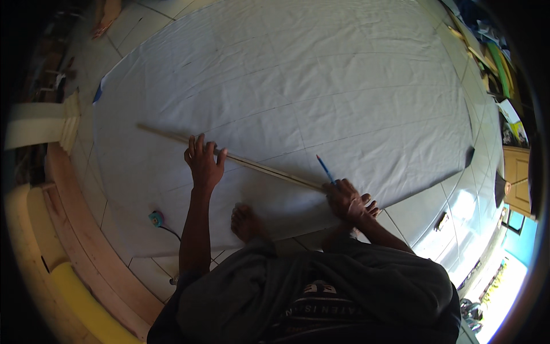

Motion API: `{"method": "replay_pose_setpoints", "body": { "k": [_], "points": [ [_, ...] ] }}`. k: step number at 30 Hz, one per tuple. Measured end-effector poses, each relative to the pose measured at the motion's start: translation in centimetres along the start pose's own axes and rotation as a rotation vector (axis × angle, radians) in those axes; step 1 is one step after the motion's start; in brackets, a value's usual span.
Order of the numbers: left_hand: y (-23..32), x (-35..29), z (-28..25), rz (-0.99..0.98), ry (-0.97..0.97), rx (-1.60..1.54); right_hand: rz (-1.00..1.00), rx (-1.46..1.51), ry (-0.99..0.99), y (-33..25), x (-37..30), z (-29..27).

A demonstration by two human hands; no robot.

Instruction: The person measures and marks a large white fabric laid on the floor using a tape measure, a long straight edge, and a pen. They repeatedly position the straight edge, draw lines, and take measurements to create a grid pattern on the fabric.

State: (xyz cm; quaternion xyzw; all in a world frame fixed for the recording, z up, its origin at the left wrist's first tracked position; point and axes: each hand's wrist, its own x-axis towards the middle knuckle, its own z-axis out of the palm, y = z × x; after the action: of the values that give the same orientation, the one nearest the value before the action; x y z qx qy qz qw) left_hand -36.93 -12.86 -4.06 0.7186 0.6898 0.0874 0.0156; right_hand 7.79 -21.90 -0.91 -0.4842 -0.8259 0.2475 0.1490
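Observation:
A long, thin straight strip (269, 170), pale with a dark line along it, lies slantwise across a large whitish sheet (344, 80) spread on the floor. Toward its left part, my left hand (205, 163) rests on it with fingers spread, pressing from above. My right hand (345, 200) is closed around a blue pencil (325, 169) at the strip's right end, the pencil's tip pointing up and away. Part of that end is hidden under the hand. Thin dark lines run across the wrinkled sheet. My bare feet stand at its near edge.
A turquoise tape measure (156, 218) lies on the sheet at left. Left of it are a white pillar base (69, 123) and a wooden ledge (86, 246). Another person's foot (106, 26) shows at the far left. Clutter and a small wooden cabinet (517, 180) line the right side.

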Motion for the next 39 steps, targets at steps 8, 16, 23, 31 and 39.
{"method": "replay_pose_setpoints", "body": {
  "k": [8, 16, 23, 31, 39],
  "points": [
    [-3.4, -16.6, -5.2, -0.311, -0.310, -0.096, -0.187, -0.002, -0.206, 4.6, 2.1, -3.7],
    [-2.9, -25.1, -6.2, -0.559, -0.315, -0.060, -0.057, -0.011, -0.259, 6.0, 0.6, -5.4],
    [-4.6, -27.8, -3.0, -0.941, -0.087, -0.112, -0.066, -0.005, -0.237, 6.1, -1.2, -5.6],
    [-5.7, -27.2, -1.6, -0.900, 0.003, -0.216, 0.030, -0.005, -0.196, 5.7, -2.2, -5.3],
    [-5.0, -27.4, -2.3, -0.934, -0.002, -0.222, 0.042, 0.005, -0.150, 5.4, -2.3, -4.7]
  ]
}}
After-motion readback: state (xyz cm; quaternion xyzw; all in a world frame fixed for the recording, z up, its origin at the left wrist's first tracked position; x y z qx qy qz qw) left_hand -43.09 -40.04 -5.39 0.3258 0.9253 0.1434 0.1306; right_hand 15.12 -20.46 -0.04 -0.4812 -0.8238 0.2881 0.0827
